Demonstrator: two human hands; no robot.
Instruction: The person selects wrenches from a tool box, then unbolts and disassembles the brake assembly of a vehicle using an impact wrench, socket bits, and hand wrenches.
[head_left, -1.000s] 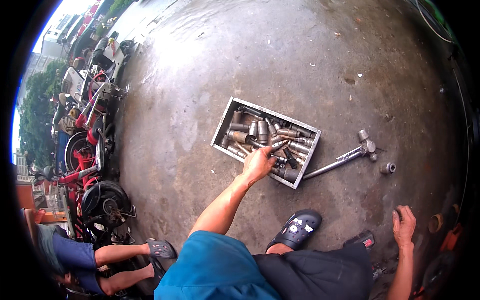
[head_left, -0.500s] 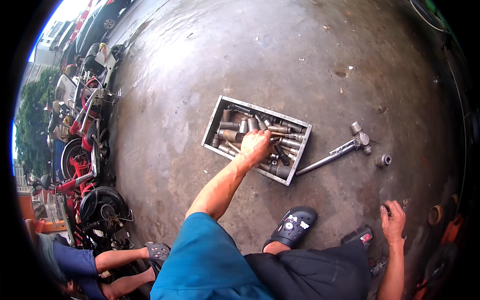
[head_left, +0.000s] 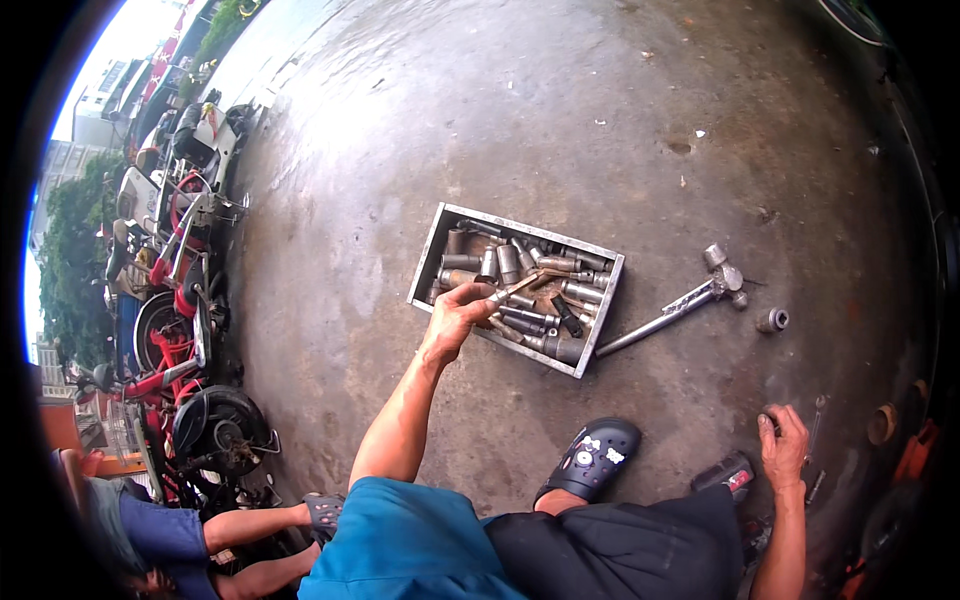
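Observation:
An open metal box (head_left: 515, 220) on the floor holds several sockets (head_left: 510, 263) and rod-like tool pieces. Over its near left edge, my left hand (head_left: 460, 318) pinches a slender metal piece (head_left: 515, 289), silver by the fingers and brownish at the tip; its exact kind is unclear. At the right, my right hand (head_left: 788, 440) is held low with curled fingers around a small dark thing I cannot make out. A long-handled steel socket wrench (head_left: 675, 310) lies right of the box, its handle end by the box's corner. Beyond its head sits a loose socket (head_left: 772, 320).
My clog (head_left: 597, 455) stands near the box. Beside my right hand lie a dark power tool (head_left: 725, 474) and a thin spanner (head_left: 818, 412). At the left are parked red bikes (head_left: 180, 340) and another person's legs (head_left: 255, 530). The concrete floor (head_left: 560, 120) is wet in places.
My left hand has come up and left from among the sockets, now showing the slender metal piece between its fingers. My right hand has hardly moved.

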